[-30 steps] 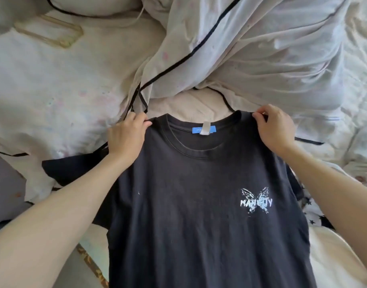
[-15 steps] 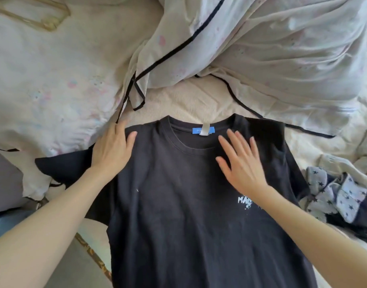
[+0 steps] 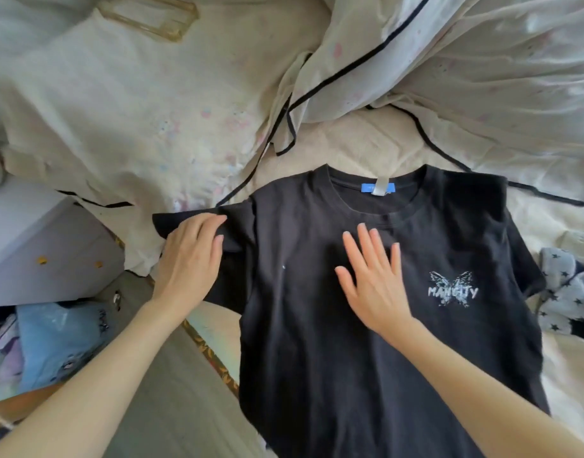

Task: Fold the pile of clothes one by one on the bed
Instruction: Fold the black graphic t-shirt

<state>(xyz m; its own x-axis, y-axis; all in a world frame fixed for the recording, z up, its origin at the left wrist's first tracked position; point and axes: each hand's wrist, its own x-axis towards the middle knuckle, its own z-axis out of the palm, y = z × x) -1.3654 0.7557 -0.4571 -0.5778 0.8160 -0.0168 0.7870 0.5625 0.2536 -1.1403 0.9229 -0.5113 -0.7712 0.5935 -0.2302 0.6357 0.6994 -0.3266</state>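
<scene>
- The black T-shirt (image 3: 366, 342) lies face up near the bed's (image 3: 366, 150) left edge, collar toward the rumpled duvet (image 3: 482, 77).
- The left hand (image 3: 189, 262) rests on its left sleeve, fingers lightly bent.
- The right hand (image 3: 373, 279) presses flat on the chest, fingers straight.
- Star-print clothes (image 3: 568, 285) lie beside the right sleeve.
</scene>
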